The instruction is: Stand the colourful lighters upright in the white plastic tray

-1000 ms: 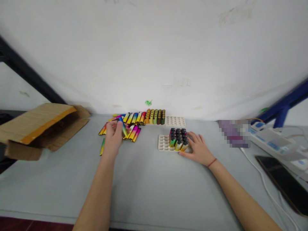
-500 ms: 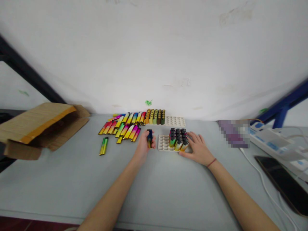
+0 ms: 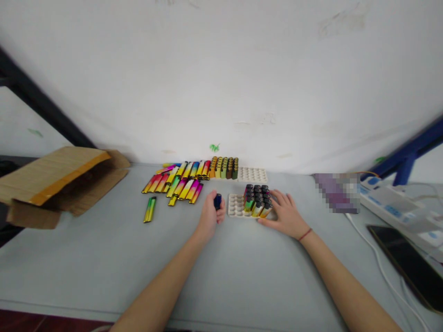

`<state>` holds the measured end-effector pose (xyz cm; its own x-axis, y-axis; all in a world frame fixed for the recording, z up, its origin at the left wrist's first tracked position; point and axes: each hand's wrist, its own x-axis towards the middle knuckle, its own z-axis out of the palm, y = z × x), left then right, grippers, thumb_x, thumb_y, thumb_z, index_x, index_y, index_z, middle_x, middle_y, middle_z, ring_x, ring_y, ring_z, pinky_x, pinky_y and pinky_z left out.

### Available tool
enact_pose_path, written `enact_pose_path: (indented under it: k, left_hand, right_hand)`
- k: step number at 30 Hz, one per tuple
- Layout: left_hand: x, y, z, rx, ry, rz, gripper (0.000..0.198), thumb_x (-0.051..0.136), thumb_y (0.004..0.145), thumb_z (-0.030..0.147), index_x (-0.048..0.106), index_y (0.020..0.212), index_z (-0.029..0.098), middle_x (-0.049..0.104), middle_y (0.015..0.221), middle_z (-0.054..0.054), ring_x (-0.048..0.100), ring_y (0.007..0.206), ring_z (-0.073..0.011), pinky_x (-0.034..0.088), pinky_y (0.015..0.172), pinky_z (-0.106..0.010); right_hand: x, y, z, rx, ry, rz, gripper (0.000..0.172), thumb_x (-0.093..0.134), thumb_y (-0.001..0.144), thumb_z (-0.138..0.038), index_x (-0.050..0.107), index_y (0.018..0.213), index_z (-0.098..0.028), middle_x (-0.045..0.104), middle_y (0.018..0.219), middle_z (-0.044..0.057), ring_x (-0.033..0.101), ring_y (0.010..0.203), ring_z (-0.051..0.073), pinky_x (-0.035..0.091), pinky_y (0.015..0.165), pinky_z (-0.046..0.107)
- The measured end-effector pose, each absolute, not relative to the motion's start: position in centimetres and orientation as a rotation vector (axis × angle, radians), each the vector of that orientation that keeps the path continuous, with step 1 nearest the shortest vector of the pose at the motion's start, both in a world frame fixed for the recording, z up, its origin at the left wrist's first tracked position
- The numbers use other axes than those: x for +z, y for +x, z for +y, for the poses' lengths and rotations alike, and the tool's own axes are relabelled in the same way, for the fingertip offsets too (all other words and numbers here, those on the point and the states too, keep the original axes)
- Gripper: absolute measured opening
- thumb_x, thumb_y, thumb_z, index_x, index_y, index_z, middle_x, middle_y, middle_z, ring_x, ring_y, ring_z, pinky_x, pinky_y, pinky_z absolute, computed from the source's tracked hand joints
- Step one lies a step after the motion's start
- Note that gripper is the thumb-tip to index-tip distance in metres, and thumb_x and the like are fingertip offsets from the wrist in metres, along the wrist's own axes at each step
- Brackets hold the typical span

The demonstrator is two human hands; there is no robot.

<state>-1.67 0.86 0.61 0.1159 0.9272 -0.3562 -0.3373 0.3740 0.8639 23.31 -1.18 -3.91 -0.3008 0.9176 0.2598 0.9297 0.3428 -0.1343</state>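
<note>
A dark blue-topped lighter is wrapped in the fingers of my left hand, just left of the white tray; its lower part is hidden by the hand. The white tray has round sockets, bare on its left side. Several lighters with black tops and shiny coloured bodies stand upright on its right side. My right hand lies with fingers spread around the tray's right end, thumb at the front edge, next to the standing lighters.
Behind lie several loose shiny lighters, one green-yellow piece, a block of upright gold-topped pieces and a second white tray. An open cardboard box is left. On the right are a power strip, white cable and black phone.
My left hand has tilted the lighter, so its top now points more toward me and less of its body shows. My right hand and the tray stay in place.
</note>
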Motion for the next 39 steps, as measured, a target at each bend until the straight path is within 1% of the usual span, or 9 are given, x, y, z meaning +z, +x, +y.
enact_pose_path:
  k: [4,8,11,18,28,30,35,37,39]
  left_hand:
    - [0.9,-1.7,0.9,1.108,0.611,1.076,0.038,0.034,0.081,0.045,0.035,0.05,0.021,0.021,0.037,0.008,0.016,0.03,-0.0053,0.014,0.032,-0.017]
    - [1.1,-1.6,0.8,1.164,0.575,1.061,0.034,0.034,0.079,0.039,0.034,0.05,0.021,0.02,0.037,0.008,0.015,0.031,-0.0056,0.013,0.032,-0.016]
    - [1.1,-1.5,0.7,1.181,0.561,1.072,0.034,0.034,0.079,0.038,0.035,0.05,0.021,0.02,0.037,0.008,0.016,0.031,-0.0056,0.013,0.032,-0.016]
    - [0.8,-1.6,0.8,1.231,0.547,1.097,0.041,0.037,0.081,0.05,0.036,0.052,0.021,0.02,0.037,0.01,0.015,0.031,-0.005,0.013,0.032,-0.016]
    - [1.1,-1.5,0.9,1.219,0.492,1.081,0.032,0.03,0.081,0.034,0.034,0.052,0.021,0.019,0.037,0.009,0.014,0.029,-0.0057,0.012,0.032,-0.017]
    - [0.9,-1.6,0.9,1.244,0.512,1.082,0.032,0.033,0.082,0.038,0.036,0.055,0.021,0.021,0.038,0.009,0.016,0.03,-0.0055,0.014,0.032,-0.017]
    - [-0.3,-1.4,1.1,1.324,0.678,1.053,0.042,0.039,0.081,0.06,0.043,0.069,0.02,0.033,0.044,0.01,0.028,0.034,-0.0058,0.024,0.036,-0.018]
    - [-0.7,-1.2,1.1,1.358,0.815,1.047,0.039,0.045,0.081,0.059,0.046,0.08,0.02,0.039,0.047,0.009,0.034,0.037,-0.0066,0.028,0.039,-0.018]
    - [-1.0,-1.0,0.9,1.396,0.962,1.068,0.032,0.051,0.082,0.052,0.045,0.09,0.021,0.045,0.053,0.009,0.041,0.042,-0.0077,0.035,0.044,-0.019]
  right_hand:
    - [-3.9,23.3,-1.2,-0.055,-1.638,-2.324,0.078,0.047,0.079,-0.075,0.053,0.13,-0.016,0.047,0.141,0.02,0.036,0.134,0.036,0.023,0.109,0.06]
    - [-3.9,23.3,-1.1,-0.053,-1.639,-2.32,0.079,0.048,0.078,-0.075,0.052,0.132,-0.017,0.047,0.14,0.02,0.037,0.133,0.036,0.023,0.108,0.061]
    - [-3.8,23.3,-1.2,-0.055,-1.65,-2.324,0.079,0.048,0.079,-0.075,0.053,0.131,-0.015,0.047,0.14,0.02,0.037,0.133,0.036,0.023,0.109,0.06]
    - [-3.7,23.1,-1.2,-0.065,-1.657,-2.324,0.077,0.047,0.079,-0.075,0.055,0.128,-0.015,0.048,0.14,0.02,0.037,0.134,0.035,0.023,0.109,0.058]
    - [-3.7,23.2,-1.1,-0.048,-1.657,-2.328,0.079,0.05,0.078,-0.073,0.054,0.129,-0.013,0.047,0.14,0.021,0.037,0.134,0.036,0.024,0.109,0.059]
    - [-3.7,23.2,-1.1,-0.044,-1.66,-2.323,0.079,0.051,0.078,-0.073,0.054,0.129,-0.014,0.047,0.14,0.02,0.037,0.134,0.035,0.023,0.11,0.059]
    - [-3.6,23.0,-1.1,-0.027,-1.674,-2.324,0.08,0.05,0.078,-0.074,0.053,0.131,-0.015,0.046,0.142,0.02,0.036,0.135,0.036,0.022,0.11,0.06]
    - [-3.5,23.0,-1.1,-0.029,-1.677,-2.324,0.079,0.05,0.078,-0.074,0.053,0.131,-0.015,0.046,0.142,0.02,0.036,0.135,0.036,0.022,0.11,0.06]
    - [-3.5,23.0,-1.1,-0.033,-1.677,-2.325,0.079,0.05,0.078,-0.074,0.053,0.131,-0.014,0.046,0.142,0.02,0.036,0.135,0.036,0.023,0.11,0.059]
